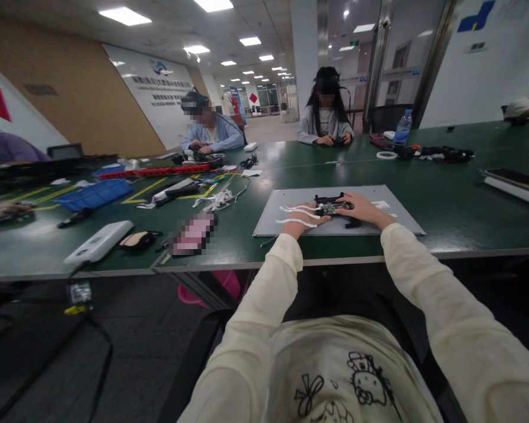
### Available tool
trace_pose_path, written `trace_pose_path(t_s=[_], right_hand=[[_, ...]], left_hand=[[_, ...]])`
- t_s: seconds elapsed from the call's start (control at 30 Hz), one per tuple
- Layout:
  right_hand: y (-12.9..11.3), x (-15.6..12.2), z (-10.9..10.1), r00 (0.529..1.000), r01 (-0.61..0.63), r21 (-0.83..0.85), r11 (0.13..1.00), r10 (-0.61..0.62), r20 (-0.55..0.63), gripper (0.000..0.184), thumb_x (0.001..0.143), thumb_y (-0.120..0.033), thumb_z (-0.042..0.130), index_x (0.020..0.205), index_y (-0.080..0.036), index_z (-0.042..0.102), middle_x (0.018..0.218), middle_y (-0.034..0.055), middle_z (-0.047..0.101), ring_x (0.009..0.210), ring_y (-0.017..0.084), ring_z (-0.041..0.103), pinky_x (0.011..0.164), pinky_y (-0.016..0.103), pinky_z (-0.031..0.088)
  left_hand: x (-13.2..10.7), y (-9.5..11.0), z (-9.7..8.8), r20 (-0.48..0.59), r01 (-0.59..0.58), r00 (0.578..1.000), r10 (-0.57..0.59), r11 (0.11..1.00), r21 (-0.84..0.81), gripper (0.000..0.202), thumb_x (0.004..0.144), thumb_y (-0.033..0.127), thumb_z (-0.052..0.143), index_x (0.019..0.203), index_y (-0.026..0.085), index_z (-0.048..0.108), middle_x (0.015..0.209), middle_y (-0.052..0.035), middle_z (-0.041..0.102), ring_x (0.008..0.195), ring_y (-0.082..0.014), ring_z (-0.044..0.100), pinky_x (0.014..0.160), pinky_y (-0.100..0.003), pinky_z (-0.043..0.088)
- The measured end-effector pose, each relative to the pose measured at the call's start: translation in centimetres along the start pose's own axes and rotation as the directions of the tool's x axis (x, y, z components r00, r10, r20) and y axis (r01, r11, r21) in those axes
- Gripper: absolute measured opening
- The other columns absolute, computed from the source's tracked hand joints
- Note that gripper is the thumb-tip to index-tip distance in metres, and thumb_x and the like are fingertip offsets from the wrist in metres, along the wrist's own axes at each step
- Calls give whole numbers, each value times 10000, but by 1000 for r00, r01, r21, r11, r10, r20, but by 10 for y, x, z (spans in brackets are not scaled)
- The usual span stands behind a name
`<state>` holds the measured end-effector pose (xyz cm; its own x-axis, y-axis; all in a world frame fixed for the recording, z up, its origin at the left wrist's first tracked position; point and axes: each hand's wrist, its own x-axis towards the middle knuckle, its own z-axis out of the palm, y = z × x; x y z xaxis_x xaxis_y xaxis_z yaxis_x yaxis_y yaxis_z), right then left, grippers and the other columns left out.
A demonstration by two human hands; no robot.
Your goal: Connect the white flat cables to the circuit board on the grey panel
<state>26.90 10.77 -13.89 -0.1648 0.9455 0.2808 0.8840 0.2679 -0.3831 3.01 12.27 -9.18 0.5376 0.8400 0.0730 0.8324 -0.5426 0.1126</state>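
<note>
A small black device with a green circuit board (330,205) lies on a grey mat (397,220) on the green table. My right hand (364,210) rests on the mat with its fingers on the right end of the device. My left hand (300,223) sits just left of the device, fingers curled, touching its left side. White strips (297,210) lie across my left hand and the mat. How firmly either hand grips the device is hard to make out at this distance.
To the left are a pink blurred object (194,234), a white power bank (99,241), a blue tray (94,194) and loose cables (220,200). A water bottle (403,128) and tape roll (387,155) stand farther back. Other people sit across the table (467,194).
</note>
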Motion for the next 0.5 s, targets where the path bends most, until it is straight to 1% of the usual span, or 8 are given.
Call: trace_pose_path(t_s=[0.07,0.17,0.23,0.33,0.4,0.5], right_hand=[[2,0,0,1000,3,1,1000,-3,3,683,824,-718,484,1309,-249,596,1512,106,344,1353,324,384,1119,458,314],[5,1,1,999,0,-3,1000,0,32,705,826,-725,475,1347,-259,561,1537,113,287,1381,337,337,1125,480,294],[6,2,2,999,-1,-4,1000,1,52,721,829,-734,457,1371,-265,535,1541,116,276,1385,344,328,1122,495,292],[6,1,2,998,0,-7,1000,0,67,721,832,-742,440,1381,-281,521,1545,106,269,1377,347,338,1120,510,285],[5,0,1,998,8,-11,1000,-7,65,712,836,-740,436,1380,-289,521,1543,99,272,1373,345,342,1120,515,281],[1,-3,0,998,23,-6,1000,-22,61,711,836,-739,435,1376,-286,527,1532,99,286,1374,335,338,1123,497,286]], left_hand=[[1,-12,-2,38,-31,999,32,999,-41,764,783,768,432,1404,322,420,1447,-100,477,1312,-374,442,1079,-632,234],[1,-23,-2,51,-45,997,49,996,-73,767,792,776,394,1404,315,417,1517,-80,388,1374,-335,375,1118,-565,229],[3,-26,-1,66,-42,997,47,996,-75,788,796,783,371,1410,291,408,1543,-81,345,1410,-314,322,1140,-546,199],[5,-27,1,115,-32,993,40,997,-70,847,790,799,351,1440,256,365,1570,-94,281,1439,-301,270,1157,-527,177],[6,-28,2,128,-27,991,35,998,-63,862,782,806,357,1445,255,359,1575,-93,268,1444,-295,261,1160,-502,189],[4,-30,3,109,-6,994,13,998,-66,846,777,801,391,1428,261,389,1559,-90,305,1435,-290,285,1153,-469,225]])
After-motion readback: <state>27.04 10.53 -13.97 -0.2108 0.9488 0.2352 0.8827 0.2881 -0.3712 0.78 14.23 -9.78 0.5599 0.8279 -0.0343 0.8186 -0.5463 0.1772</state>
